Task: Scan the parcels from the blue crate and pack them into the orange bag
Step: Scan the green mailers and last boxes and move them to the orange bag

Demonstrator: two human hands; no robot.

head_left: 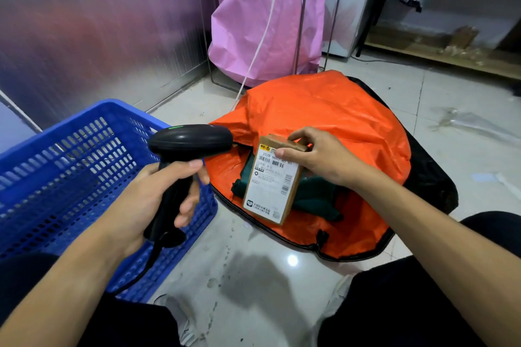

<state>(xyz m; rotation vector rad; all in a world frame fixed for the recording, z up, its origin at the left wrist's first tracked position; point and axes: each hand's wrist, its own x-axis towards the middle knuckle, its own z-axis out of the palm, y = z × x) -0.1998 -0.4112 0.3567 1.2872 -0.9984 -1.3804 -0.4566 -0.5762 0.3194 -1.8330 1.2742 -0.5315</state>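
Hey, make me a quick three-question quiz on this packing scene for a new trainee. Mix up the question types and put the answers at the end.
1. True or false: the left hand grips the black scanner by its handle.
2. Where is the boxed parcel that the right hand pinches by its top end?
A) lying in the blue crate
B) held over the open orange bag
C) flat on the floor
3. Fill in: the wrapped items already inside the bag are dark ____.

Key: 1 true; 2 B; 3 green.
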